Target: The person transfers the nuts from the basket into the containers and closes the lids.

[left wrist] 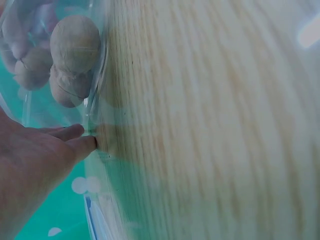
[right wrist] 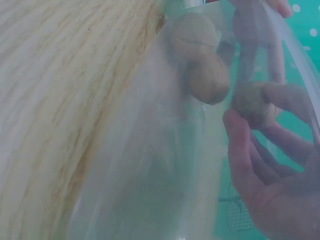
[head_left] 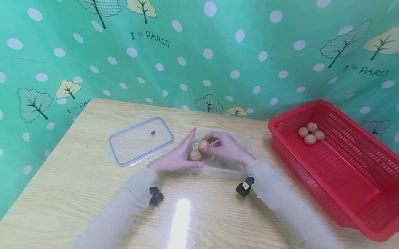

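A clear box (head_left: pixel 217 161) sits on the wooden table (head_left: pixel 208 228). The right hand (head_left: pixel 228 147) reaches inside the box and pinches a walnut (head_left: pixel 203 144). The left hand (head_left: pixel 175 159) rests flat against the side of the box, fingers straight. Two more walnuts (right wrist: pixel 200 60) lie in the box. A lid (head_left: pixel 141 140) lies just left of the box, and a red basket (head_left: pixel 365 199) sits to its right

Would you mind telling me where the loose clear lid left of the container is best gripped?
Probably at the near long edge of the lid, from the front: it lies flat on the table, so only its blue-lined rim offers purchase.
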Demonstrator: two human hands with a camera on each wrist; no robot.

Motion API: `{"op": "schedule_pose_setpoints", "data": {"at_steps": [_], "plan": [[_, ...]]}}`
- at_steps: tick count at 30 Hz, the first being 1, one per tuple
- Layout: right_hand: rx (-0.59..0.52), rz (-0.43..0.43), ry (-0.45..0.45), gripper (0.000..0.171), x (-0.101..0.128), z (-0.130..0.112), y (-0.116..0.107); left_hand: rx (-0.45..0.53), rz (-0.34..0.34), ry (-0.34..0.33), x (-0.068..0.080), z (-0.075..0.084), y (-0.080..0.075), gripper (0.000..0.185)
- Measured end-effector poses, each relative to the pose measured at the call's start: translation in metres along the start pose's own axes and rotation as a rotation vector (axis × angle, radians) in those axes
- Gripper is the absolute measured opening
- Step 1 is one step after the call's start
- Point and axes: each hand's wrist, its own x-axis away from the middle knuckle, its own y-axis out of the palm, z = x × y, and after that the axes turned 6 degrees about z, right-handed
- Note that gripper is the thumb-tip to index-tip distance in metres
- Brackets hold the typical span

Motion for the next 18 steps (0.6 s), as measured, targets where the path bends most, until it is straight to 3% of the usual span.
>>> {"op": "schedule_pose_setpoints", "data": {"at_steps": [18], "plan": [[-0.046, -0.08, 0.095, 0.052, 0.0007, 0.0074, -0.0011, 0.049, 0.0, -0.005, 0.0006, -0.0016, -0.0006, 0.118]]}}
